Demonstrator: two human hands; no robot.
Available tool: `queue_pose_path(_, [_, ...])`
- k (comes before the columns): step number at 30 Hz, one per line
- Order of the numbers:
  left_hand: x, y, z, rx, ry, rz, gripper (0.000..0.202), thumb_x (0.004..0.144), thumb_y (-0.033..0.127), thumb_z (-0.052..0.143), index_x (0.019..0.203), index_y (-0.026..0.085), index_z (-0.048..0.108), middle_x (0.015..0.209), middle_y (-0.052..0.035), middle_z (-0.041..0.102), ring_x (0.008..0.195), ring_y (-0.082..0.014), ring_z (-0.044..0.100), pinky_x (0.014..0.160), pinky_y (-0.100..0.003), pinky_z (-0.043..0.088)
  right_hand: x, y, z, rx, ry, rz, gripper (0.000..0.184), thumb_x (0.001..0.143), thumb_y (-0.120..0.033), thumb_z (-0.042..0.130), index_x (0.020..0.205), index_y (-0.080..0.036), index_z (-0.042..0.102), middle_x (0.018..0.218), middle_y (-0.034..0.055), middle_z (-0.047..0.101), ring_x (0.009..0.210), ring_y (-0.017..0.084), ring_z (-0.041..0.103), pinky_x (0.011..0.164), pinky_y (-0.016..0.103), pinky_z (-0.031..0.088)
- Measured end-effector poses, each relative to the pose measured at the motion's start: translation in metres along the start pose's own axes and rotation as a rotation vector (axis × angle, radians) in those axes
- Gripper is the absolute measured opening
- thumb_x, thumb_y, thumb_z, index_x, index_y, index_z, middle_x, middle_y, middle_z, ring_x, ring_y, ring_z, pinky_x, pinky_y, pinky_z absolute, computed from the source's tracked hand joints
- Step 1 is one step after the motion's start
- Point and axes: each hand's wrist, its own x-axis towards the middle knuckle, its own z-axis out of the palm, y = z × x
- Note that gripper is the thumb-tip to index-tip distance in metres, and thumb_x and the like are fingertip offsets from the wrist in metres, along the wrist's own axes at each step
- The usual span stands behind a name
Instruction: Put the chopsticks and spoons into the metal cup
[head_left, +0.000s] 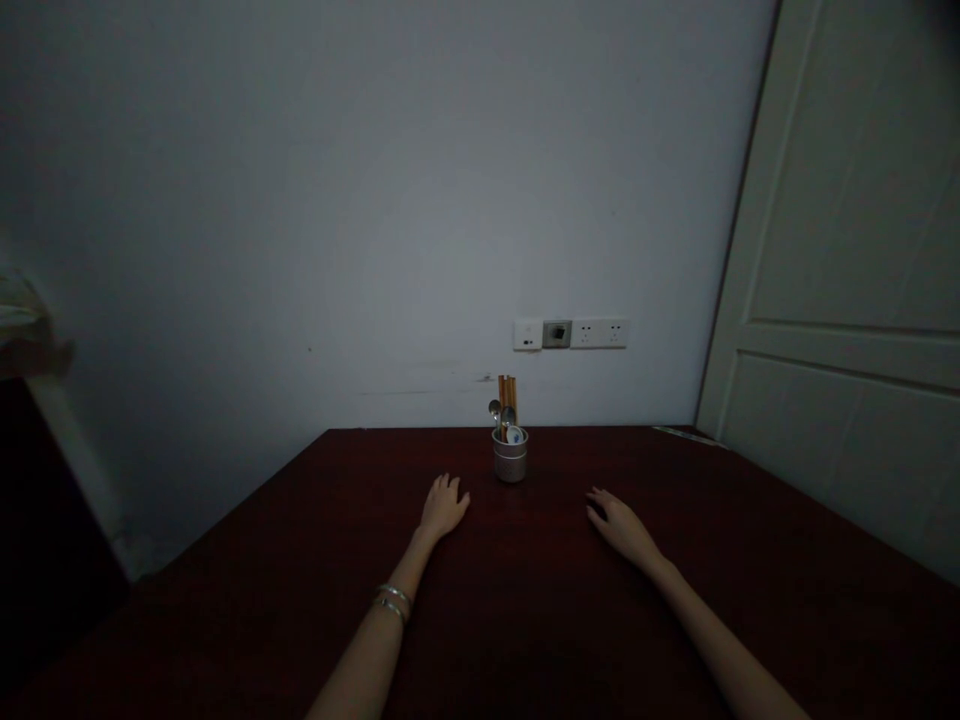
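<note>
My left hand lies flat on the dark red table, palm down, fingers stretched out and holding nothing. Bracelets circle that wrist. My right hand also rests flat on the table, fingers apart and empty. Between and slightly beyond the two hands stands a small grey utensil cup holding wooden chopsticks and metal spoons. The left hand is a little to the left of the cup, not touching it. The right hand is farther off to the right.
A plain white wall rises behind the table with a row of sockets above the cup. A white door stands at the right. Dark furniture sits at the far left.
</note>
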Motion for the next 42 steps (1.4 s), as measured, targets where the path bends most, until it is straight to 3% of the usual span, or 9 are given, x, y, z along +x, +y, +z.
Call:
queue_pose_path(5, [0.001, -0.004, 0.004, -0.149, 0.038, -0.017, 0.055, 0.077, 0.04, 0.042, 0.118, 0.005, 0.048, 0.13, -0.0198, 0.041, 0.124, -0.0288, 0.03, 0.102, -0.037, 0.02, 0.002, 0.005, 0.001, 0.049, 0.002, 0.009, 0.046, 0.08, -0.032, 0.038, 0.113, -0.005, 0.056, 0.126, 0.0156, 0.048, 0.119, 0.023, 0.042, 0.101, 0.035, 0.031])
queue_pose_path(10, [0.007, 0.002, 0.0, -0.496, 0.129, -0.138, 0.077, 0.062, 0.048, 0.061, 0.121, 0.003, 0.042, 0.132, -0.0229, 0.036, 0.125, -0.0314, 0.028, 0.102, -0.038, 0.02, 0.003, 0.006, 0.001, 0.056, 0.008, 0.013, 0.044, 0.08, -0.03, 0.039, 0.112, -0.006, 0.057, 0.124, 0.0154, 0.05, 0.117, 0.023, 0.044, 0.099, 0.035, 0.033])
queue_pose_path(13, [0.019, 0.021, -0.005, -0.758, 0.174, -0.191, 0.088, 0.056, 0.049, 0.068, 0.126, 0.006, 0.036, 0.134, -0.0227, 0.033, 0.125, -0.0305, 0.029, 0.102, -0.038, 0.022, 0.003, 0.007, 0.002, 0.057, 0.02, 0.006, 0.043, 0.08, -0.029, 0.039, 0.11, -0.007, 0.058, 0.122, 0.0155, 0.051, 0.116, 0.023, 0.045, 0.099, 0.035, 0.033])
queue_pose_path(21, [0.065, 0.079, 0.003, -1.196, 0.094, -0.069, 0.109, 0.041, 0.032, 0.081, 0.131, 0.01, 0.024, 0.133, -0.0235, 0.033, 0.124, -0.0297, 0.031, 0.103, -0.04, 0.02, 0.002, 0.005, 0.002, 0.085, 0.04, 0.012, 0.041, 0.079, -0.027, 0.04, 0.109, -0.007, 0.059, 0.121, 0.0151, 0.052, 0.115, 0.023, 0.046, 0.098, 0.036, 0.034])
queue_pose_path(26, [0.084, 0.084, 0.022, -1.252, 0.128, -0.049, 0.103, 0.044, 0.028, 0.081, 0.129, 0.012, 0.025, 0.129, -0.0203, 0.039, 0.12, -0.027, 0.037, 0.101, -0.039, 0.025, 0.001, 0.004, 0.001, 0.13, 0.059, 0.025, 0.039, 0.078, -0.026, 0.041, 0.107, -0.009, 0.061, 0.121, 0.0144, 0.053, 0.114, 0.023, 0.047, 0.098, 0.036, 0.035])
queue_pose_path(31, [0.093, 0.082, 0.035, -1.269, 0.137, 0.08, 0.084, 0.051, 0.026, 0.078, 0.121, 0.014, 0.034, 0.121, -0.0156, 0.048, 0.111, -0.0233, 0.047, 0.096, -0.037, 0.033, 0.0, 0.002, 0.001, 0.162, 0.069, 0.03, 0.039, 0.078, -0.027, 0.041, 0.107, -0.01, 0.061, 0.121, 0.0138, 0.053, 0.116, 0.023, 0.045, 0.099, 0.037, 0.034])
queue_pose_path(38, [0.095, 0.085, 0.03, -1.209, 0.127, 0.077, 0.069, 0.055, 0.029, 0.075, 0.113, 0.014, 0.042, 0.113, -0.0122, 0.054, 0.105, -0.0209, 0.052, 0.092, -0.035, 0.038, 0.001, 0.004, 0.004, 0.151, 0.041, 0.065, 0.04, 0.077, -0.028, 0.041, 0.108, -0.012, 0.06, 0.123, 0.0126, 0.051, 0.118, 0.024, 0.043, 0.1, 0.037, 0.033])
queue_pose_path(42, [0.098, 0.075, 0.019, -1.182, 0.131, 0.032, 0.063, 0.055, 0.028, 0.075, 0.109, 0.014, 0.045, 0.11, -0.0119, 0.056, 0.101, -0.0204, 0.054, 0.09, -0.034, 0.039, 0.004, -0.001, 0.006, 0.15, 0.036, 0.119, 0.041, 0.076, -0.029, 0.044, 0.11, -0.013, 0.059, 0.123, 0.0121, 0.052, 0.117, 0.024, 0.044, 0.1, 0.038, 0.033])
